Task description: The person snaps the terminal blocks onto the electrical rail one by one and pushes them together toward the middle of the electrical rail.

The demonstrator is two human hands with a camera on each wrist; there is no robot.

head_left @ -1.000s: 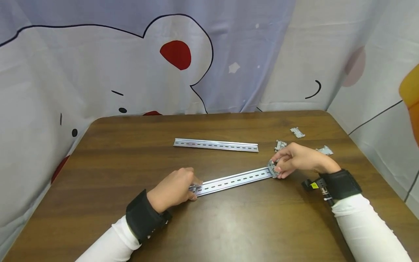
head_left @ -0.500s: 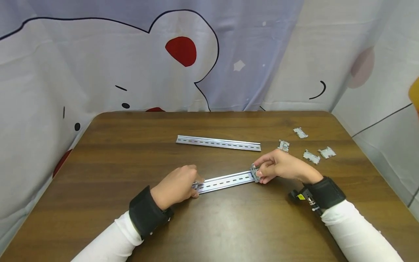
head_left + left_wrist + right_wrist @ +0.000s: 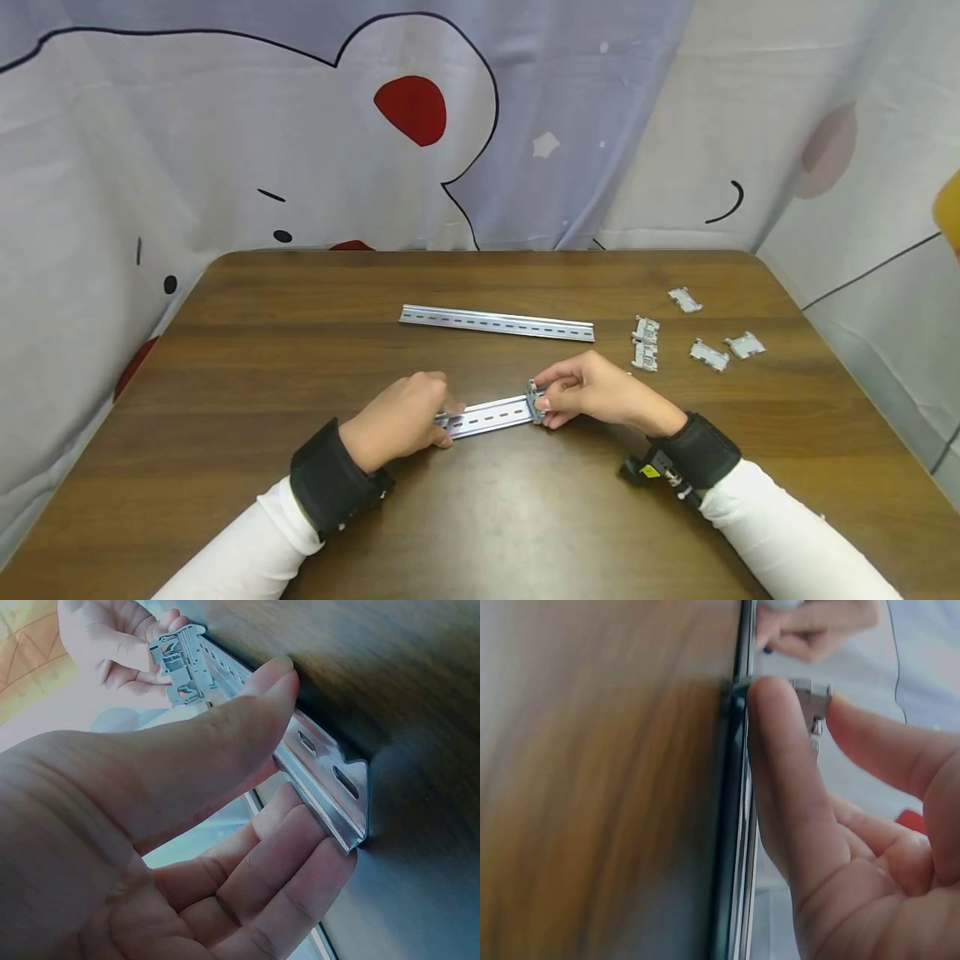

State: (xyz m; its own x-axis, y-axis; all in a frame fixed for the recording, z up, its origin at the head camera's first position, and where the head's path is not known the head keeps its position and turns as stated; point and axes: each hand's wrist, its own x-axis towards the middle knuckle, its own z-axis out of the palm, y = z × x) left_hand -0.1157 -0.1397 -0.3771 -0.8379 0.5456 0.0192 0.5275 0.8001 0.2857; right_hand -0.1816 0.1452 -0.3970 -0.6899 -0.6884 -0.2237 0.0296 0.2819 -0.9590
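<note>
A slotted metal DIN rail [image 3: 491,416] lies at a slant on the wooden table in the head view. Its near left end is gripped by my left hand [image 3: 401,421], thumb on one edge and fingers on the other, as the left wrist view shows. My right hand [image 3: 592,390] pinches a grey terminal block [image 3: 534,403] between thumb and fingers, and the block sits across the rail, upright. In the left wrist view the same terminal block [image 3: 182,666] shows its side with clips and slots. The rail's right part is hidden behind my right hand.
A second DIN rail [image 3: 497,323] lies farther back on the table [image 3: 300,333]. Several loose terminal blocks lie at the right, among them one block [image 3: 685,300] at the back and another block [image 3: 645,357] close beyond my right hand. A printed curtain [image 3: 570,192] hangs behind the table.
My right hand has moved left along the rail with the terminal block, toward my left hand. Loose terminal blocks that it covered now show. My left hand keeps its hold on the rail's end.
</note>
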